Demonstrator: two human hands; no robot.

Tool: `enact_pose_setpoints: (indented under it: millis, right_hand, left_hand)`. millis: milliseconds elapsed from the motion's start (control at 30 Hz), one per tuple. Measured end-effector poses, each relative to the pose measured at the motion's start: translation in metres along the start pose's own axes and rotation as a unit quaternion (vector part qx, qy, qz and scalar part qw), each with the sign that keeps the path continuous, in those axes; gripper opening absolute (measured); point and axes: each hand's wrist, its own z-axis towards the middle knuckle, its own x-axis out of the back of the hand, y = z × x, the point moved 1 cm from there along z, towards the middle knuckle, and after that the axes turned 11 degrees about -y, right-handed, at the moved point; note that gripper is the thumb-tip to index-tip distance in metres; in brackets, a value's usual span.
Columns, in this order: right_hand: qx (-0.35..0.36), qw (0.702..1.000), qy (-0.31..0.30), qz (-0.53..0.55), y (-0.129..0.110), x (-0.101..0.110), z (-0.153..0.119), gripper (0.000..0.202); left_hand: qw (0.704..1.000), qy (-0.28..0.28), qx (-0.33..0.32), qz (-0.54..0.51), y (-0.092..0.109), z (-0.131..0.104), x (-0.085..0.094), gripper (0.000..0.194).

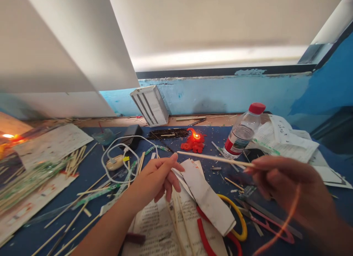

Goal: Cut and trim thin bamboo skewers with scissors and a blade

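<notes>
My right hand (289,189) pinches one end of a thin wooden stick (215,158), which points left, roughly level above the table. The stick's far tip is close to the thumb of my left hand (162,175); whether they touch I cannot tell. The left fingers are loosely bent and apart, with nothing plainly held. Below and beside them lies a folded strip of white paper (206,197), over scissors with red and yellow handles (239,219). Beyond my hands, a small flame burns in a lumpy red mound like melted wax (193,142).
A water bottle with a red cap (241,132) stands right of the flame, near crumpled papers (292,138). Behind are dark sticks (168,133) and a white box (150,105). A white cable (103,164) and loose sticks lie left. Another flame (8,136) burns far left.
</notes>
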Motion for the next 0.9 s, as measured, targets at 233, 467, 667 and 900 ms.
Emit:
enact_pose_setpoints:
  millis: [233, 467, 667, 900]
  right_hand:
    - [0.13, 0.959, -0.237, -0.09, -0.015, -0.044, 0.0, 0.028]
    - [0.104, 0.938, -0.274, -0.187, -0.022, -0.061, -0.009, 0.03]
    - [0.116, 0.948, -0.229, -0.189, -0.02, -0.054, -0.006, 0.026]
    - [0.121, 0.949, -0.223, -0.187, -0.01, -0.057, -0.008, 0.024]
  left_hand:
    - [1.0, 0.019, -0.014, -0.003, -0.005, 0.004, 0.006, 0.033]
    - [0.998, 0.014, 0.033, 0.052, -0.004, 0.003, 0.014, 0.026]
    - [0.984, 0.043, 0.089, 0.15, -0.016, 0.007, 0.018, 0.026]
    - [0.959, 0.09, 0.057, 0.264, -0.013, 0.004, 0.012, 0.021]
